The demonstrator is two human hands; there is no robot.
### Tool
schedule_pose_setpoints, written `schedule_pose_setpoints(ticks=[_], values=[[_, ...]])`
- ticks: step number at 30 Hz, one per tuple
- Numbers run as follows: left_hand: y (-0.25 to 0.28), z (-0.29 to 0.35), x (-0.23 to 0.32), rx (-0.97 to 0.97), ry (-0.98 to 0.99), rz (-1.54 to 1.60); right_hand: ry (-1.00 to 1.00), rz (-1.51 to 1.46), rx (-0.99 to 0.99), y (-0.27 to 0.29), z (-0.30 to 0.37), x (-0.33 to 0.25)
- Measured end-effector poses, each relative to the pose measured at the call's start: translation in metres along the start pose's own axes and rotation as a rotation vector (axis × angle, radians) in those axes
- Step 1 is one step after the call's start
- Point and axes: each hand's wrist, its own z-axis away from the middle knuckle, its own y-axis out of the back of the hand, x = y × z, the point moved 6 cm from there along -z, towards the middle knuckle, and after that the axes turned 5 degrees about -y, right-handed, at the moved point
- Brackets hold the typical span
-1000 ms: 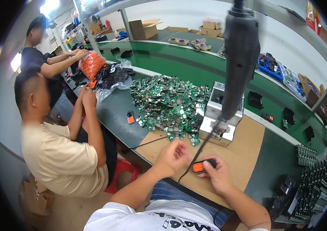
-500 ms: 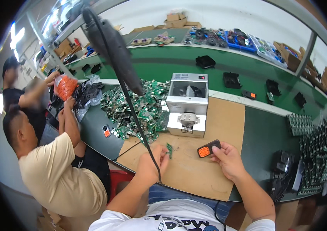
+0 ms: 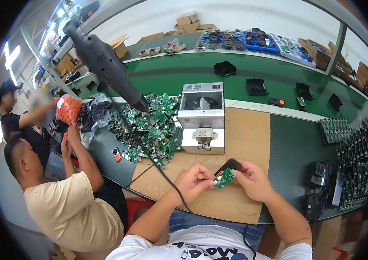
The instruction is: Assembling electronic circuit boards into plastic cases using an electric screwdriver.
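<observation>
Over tan cardboard (image 3: 236,206), rectangular green circuit board (image 3: 225,178) in left hand (image 3: 194,181), black-and-orange case (image 3: 230,164) in right hand (image 3: 253,180)

We see a brightly lit room, with white tube lights (image 3: 13,57) glaring at upper left and soft shadows. Fisheye distortion arcs the long green surface (image 3: 175,74) and blackens the corners; blur smears one co-worker's head (image 3: 41,104).

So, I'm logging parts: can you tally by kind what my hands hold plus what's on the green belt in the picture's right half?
Circuit boards: 2, one held
Black-and-orange pieces: 2, one held
Black housings: 4, all on the belt
Total: 8
</observation>
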Motion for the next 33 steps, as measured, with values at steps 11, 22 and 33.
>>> schedule_pose_setpoints(ticks=[11, 22, 33], values=[[-0.007, 0.004, -0.008, 0.081, -0.041, 0.225, -0.081, 0.085, -0.065, -0.001, 0.004, -0.002], [-0.010, -0.020, 0.017, 0.033, 0.126, -0.297, 0.210, 0.552, 0.140, 0.005, 0.010, -0.023], [-0.040, -0.072, 0.046, 0.002, -0.423, -0.249, 0.438, 0.049, 0.290, 0.032, 0.009, -0.025]])
